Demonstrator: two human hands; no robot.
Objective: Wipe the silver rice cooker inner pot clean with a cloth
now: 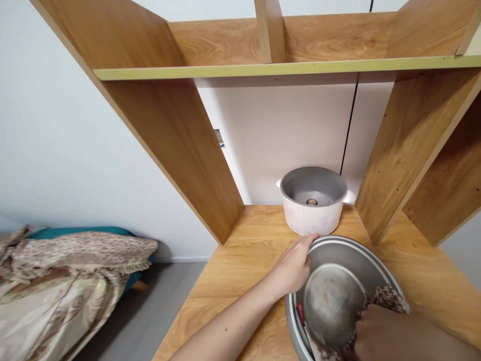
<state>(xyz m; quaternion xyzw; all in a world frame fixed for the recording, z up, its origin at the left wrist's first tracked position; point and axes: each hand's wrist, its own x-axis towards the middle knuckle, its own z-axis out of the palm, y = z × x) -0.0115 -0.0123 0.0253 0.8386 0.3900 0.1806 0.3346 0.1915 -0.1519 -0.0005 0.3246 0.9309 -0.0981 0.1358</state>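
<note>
A round grey metal basin [332, 296] stands on the wooden desk top, its inside showing a worn, lighter bottom. My left hand [296, 265] is closed on its upper left rim, with the index finger stretched along the edge. Inside the basin, my right hand [379, 331] is closed on a brown-and-white patterned cloth [387, 297], pressed against the lower right wall. More cloth shows near the bottom edge of the view. A small red piece [300, 313] with a pale strip lies against the left inner wall; its kind is unclear.
Just behind the basin stands a white pot-shaped cooker body [311, 215] with a grey inside and side handles. Wooden uprights [409, 165] flank it, and a shelf [285, 69] crosses above. At the left, a patterned blanket [75, 271] covers blue furniture on the floor.
</note>
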